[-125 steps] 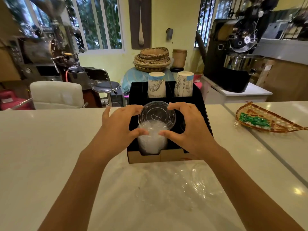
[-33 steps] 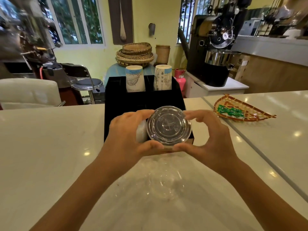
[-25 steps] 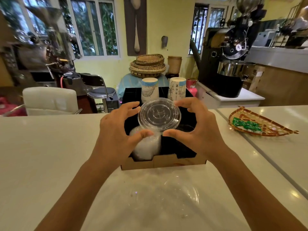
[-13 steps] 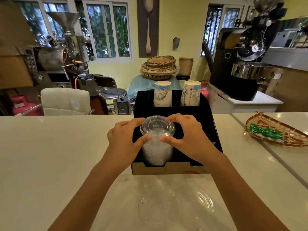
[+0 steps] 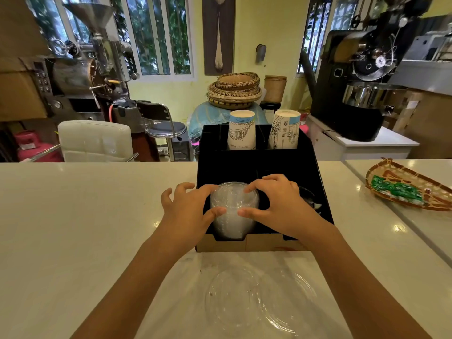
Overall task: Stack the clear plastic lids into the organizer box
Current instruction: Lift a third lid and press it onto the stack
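Note:
A black organizer box (image 5: 259, 165) with a brown cardboard front stands on the white counter. In its front left slot sits a tall stack of clear plastic lids (image 5: 233, 211). My left hand (image 5: 188, 211) and my right hand (image 5: 276, 206) clasp the top of this stack from both sides, thumbs at the front and fingers over the top lid. Loose clear lids (image 5: 259, 297) lie flat on the counter in front of the box, between my forearms.
Two stacks of printed paper cups (image 5: 242, 129) stand in the box's back slots. A woven tray (image 5: 411, 187) with green packets lies on the counter at right. Behind the counter are a white chair (image 5: 95, 140), a stool and roasting machines.
Both hands have lowered the lid onto the stack in the front left slot. They now press down on the stack's top, lower than half a second ago.

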